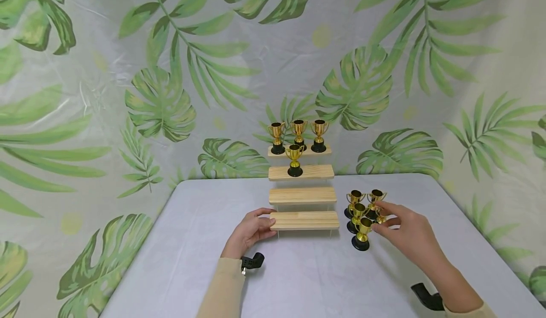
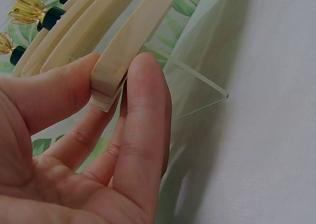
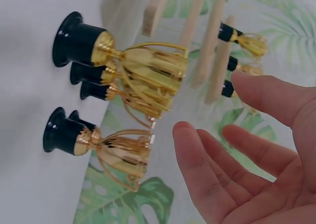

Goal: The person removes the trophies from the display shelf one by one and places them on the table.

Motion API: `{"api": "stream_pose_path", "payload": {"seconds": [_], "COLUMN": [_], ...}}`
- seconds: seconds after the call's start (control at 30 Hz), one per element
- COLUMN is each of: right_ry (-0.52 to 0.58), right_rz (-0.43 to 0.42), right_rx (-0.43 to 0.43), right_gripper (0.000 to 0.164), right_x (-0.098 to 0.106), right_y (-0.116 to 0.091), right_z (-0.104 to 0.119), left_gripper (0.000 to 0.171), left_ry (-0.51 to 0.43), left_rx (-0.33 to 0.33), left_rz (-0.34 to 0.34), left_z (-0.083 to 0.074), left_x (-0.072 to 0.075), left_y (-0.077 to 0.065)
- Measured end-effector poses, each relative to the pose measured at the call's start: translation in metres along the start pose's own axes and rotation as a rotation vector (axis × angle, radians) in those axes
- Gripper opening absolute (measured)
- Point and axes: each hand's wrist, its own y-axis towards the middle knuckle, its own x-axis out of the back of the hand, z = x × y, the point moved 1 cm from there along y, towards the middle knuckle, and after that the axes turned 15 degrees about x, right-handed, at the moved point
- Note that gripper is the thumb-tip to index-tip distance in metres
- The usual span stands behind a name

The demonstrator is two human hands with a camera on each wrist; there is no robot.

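I note the left hand (image 1: 250,229) pinching the lowest shelf (image 1: 307,220), while at centre right the right hand (image 1: 407,229), spread wide, could topple clustered trophies (image 1: 359,211) by brushing them

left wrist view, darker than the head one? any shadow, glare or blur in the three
Left wrist: dimmer, soft shadow on the white tablecloth, gold trophy cups with black bases slightly blurred top left; right wrist: also dim, glints on the cups; head: brighter, glare streaks on the leaf-print backdrop.
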Motion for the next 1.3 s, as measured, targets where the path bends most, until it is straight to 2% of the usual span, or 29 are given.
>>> {"api": "stream_pose_path", "payload": {"seconds": [0.63,1.3], "right_ry": [0.031,0.123], "right_rz": [-0.040,-0.061], "right_rx": [0.030,0.050], "right_gripper": [0.056,0.056], "right_x": [-0.005,-0.026], "right_y": [0.021,0.054], "right_z": [0.024,0.058], "left_gripper": [0.043,0.044], "left_ry": [-0.003,0.002], "left_rx": [-0.003,0.009], "left_rz": [0.004,0.004], "left_z": [0.000,0.000], "left_x": [0.001,0.003], "left_y": [0.000,0.003]}}
